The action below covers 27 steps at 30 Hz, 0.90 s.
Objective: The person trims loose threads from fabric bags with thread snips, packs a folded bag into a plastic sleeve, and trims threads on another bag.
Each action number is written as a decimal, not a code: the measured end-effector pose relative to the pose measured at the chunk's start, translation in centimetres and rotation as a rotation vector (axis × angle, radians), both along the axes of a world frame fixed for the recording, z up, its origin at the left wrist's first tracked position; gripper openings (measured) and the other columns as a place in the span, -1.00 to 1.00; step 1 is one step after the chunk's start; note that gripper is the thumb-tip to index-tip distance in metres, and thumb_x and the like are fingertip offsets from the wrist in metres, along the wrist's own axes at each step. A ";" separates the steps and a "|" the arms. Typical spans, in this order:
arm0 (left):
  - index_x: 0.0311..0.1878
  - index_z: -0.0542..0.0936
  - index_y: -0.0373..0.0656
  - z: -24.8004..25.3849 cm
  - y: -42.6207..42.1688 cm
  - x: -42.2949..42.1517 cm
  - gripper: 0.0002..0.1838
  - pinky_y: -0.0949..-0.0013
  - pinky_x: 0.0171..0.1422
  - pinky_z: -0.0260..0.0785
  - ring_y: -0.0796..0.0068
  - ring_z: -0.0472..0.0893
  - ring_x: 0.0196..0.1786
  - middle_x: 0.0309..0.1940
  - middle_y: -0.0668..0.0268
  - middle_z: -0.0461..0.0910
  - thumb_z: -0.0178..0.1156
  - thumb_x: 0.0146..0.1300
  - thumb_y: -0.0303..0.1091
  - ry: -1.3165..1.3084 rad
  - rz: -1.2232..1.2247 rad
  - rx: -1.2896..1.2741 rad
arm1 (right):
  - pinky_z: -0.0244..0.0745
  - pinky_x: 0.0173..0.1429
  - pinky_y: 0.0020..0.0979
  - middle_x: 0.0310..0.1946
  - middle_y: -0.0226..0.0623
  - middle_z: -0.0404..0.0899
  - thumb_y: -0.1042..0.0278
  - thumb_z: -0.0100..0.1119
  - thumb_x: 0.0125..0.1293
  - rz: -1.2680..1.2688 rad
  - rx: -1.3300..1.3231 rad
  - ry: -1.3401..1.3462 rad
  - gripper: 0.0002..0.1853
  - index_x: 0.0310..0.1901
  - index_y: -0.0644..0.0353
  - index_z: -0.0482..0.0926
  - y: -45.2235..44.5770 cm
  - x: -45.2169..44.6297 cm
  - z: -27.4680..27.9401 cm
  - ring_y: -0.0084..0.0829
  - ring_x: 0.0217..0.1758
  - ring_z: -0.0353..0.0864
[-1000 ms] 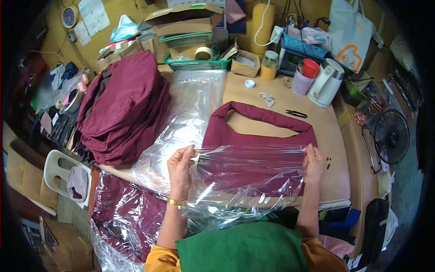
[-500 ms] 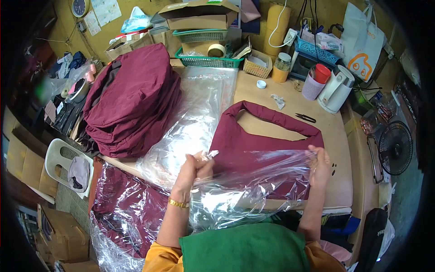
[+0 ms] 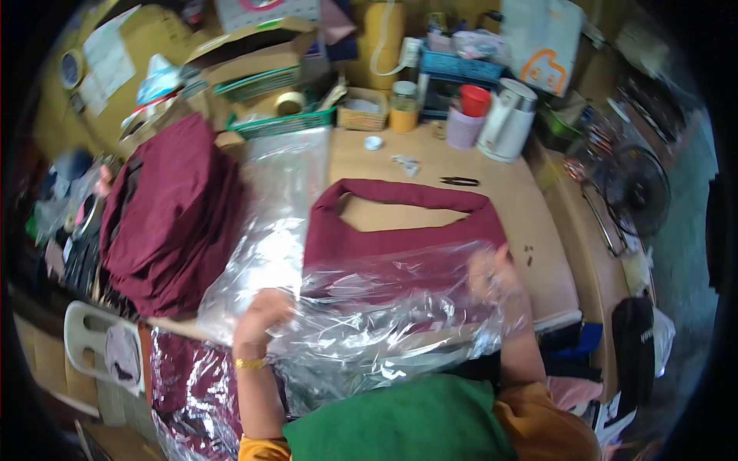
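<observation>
A maroon fabric bag with a wide shoulder strap lies flat on the table, its lower part under a clear plastic bag. My left hand, blurred, is closed at the plastic's left edge, with a gold watch band on the wrist. At the right edge, my right hand grips the plastic, its fingers partly seen through the film. The plastic spreads loosely between both hands, over the bag's lower part and the table's front edge.
Stacked maroon bags stand at left beside flat clear plastic sleeves. Thread snips, a white cap and crumpled scraps lie behind the bag. A kettle, cups, a jar and baskets line the back. Plastic-wrapped maroon bags sit lower left.
The view has shifted, so the table appears further left. Both hands have drawn the plastic lower and towards me, uncovering more of the maroon bag's upper part.
</observation>
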<state>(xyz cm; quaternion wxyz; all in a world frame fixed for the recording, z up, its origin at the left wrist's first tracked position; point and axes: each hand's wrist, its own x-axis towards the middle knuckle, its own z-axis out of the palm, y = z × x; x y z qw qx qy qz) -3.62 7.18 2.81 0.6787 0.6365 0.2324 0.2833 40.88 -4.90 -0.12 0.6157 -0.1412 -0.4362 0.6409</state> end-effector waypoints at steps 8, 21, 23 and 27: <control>-0.05 0.63 -0.31 -0.4 0.1 -0.2 -0.76 0.39 -0.14 0.47 0.51 0.60 -0.32 -0.28 0.23 0.65 0.10 0.48 -0.32 0.269 -0.070 0.021 | 0.52 -0.28 -0.39 -0.43 -0.17 0.67 0.21 0.36 0.30 0.153 -0.322 -0.200 -0.73 -0.40 0.27 0.66 -0.5 -1.1 4.0 -0.45 -0.33 0.64; -0.04 0.62 -0.28 0.8 -0.4 0.8 -0.67 0.26 -0.19 0.58 0.35 0.70 -0.26 -0.25 0.19 0.70 0.21 0.37 -0.17 -0.436 -0.125 -0.506 | 0.54 -0.09 -0.30 -0.34 -0.17 0.68 0.21 0.35 0.31 -0.038 -0.131 -0.521 -0.78 -0.30 0.22 0.68 -1.5 -0.5 2.2 -0.40 -0.29 0.64; -0.03 0.63 -0.26 1.0 0.0 -0.1 -0.70 0.31 -0.25 0.54 0.41 0.65 -0.37 -0.28 0.23 0.70 0.21 0.37 -0.20 0.195 -0.293 -0.102 | 0.56 -0.09 -0.23 -0.40 -0.16 0.66 -0.16 0.18 0.37 -0.172 -0.159 0.374 -0.50 -0.33 0.23 0.59 -0.2 -0.2 1.2 -0.32 -0.22 0.64; 0.07 0.59 -0.30 -3.0 0.0 -0.6 -0.64 0.35 -0.25 0.51 0.38 0.62 -0.36 -0.20 0.17 0.67 0.18 0.36 -0.21 -0.452 0.476 -0.329 | 0.56 -0.13 -0.24 -0.48 -0.25 0.65 -0.08 0.27 0.35 0.165 0.385 -0.419 -0.55 -0.32 0.26 0.64 0.7 0.2 -0.1 -0.35 -0.27 0.63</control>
